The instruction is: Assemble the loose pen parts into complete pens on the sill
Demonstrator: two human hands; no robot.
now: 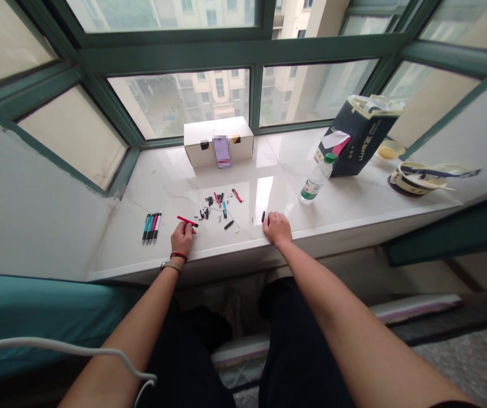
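My left hand (182,239) pinches a red pen barrel (186,220) with a dark end, just above the ledge. My right hand (278,228) rests at the ledge's front edge with its fingers curled. A small black pen part (263,216) is right at its fingertips; I cannot tell whether they grip it. Between the hands lie loose pen parts: a red barrel (237,195), a teal barrel (225,209), a black grip (229,225), thin refills and small dark and metal pieces. Left of my left hand, several whole pens (152,228) lie side by side.
The white ledge (119,249) runs below green-framed windows. A white box (196,146) stands at the back. To the right are a plastic bottle (316,180) with a green cap, a dark paper bag (360,136) and a bowl (409,180). A white cable (56,345) crosses my left forearm.
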